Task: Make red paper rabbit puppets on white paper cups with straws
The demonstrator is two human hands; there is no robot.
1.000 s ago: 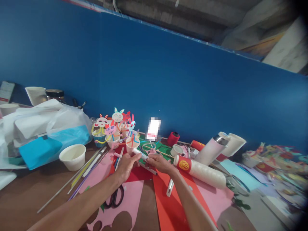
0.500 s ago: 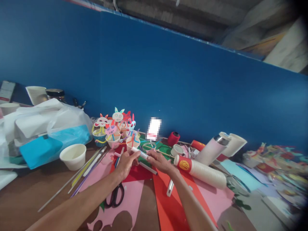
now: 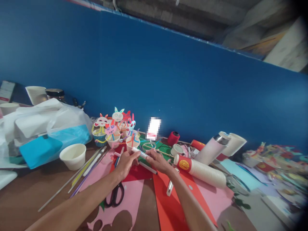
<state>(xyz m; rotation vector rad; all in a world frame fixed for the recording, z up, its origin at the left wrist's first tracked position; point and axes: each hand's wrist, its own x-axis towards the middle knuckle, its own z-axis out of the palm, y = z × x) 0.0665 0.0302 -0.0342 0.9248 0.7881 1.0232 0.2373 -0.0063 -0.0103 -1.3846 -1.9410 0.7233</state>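
A slim white tube with a pale bluish middle [image 3: 140, 153], perhaps a marker or glue tube, is held level above the papers. My left hand [image 3: 127, 164] is closed, thumb and fingers pinching the tube's near-left side. The fingers of my right hand [image 3: 158, 161] are closed on its right end. Just behind the tube stands a small paper cup [image 3: 133, 143] with coloured strips bent over its rim. Under the hands lie a red paper sheet [image 3: 138, 175] and a white stick [image 3: 148, 168]. Black-handled scissors [image 3: 115, 195] rest below my left wrist; a white cutter [image 3: 169, 186] lies beside my right forearm.
Several cups carry paper animal faces [image 3: 117, 115] at the back. A stacked row of paper cups [image 3: 207, 173] lies on the right, near a thermos [image 3: 211, 150]. On the left are a white bowl [image 3: 73, 156], thin sticks [image 3: 84, 175] and a plastic bag [image 3: 64, 118].
My right hand has shifted very slightly left along the tube, showing more of the cutter. My left hand and the other things stay in place.
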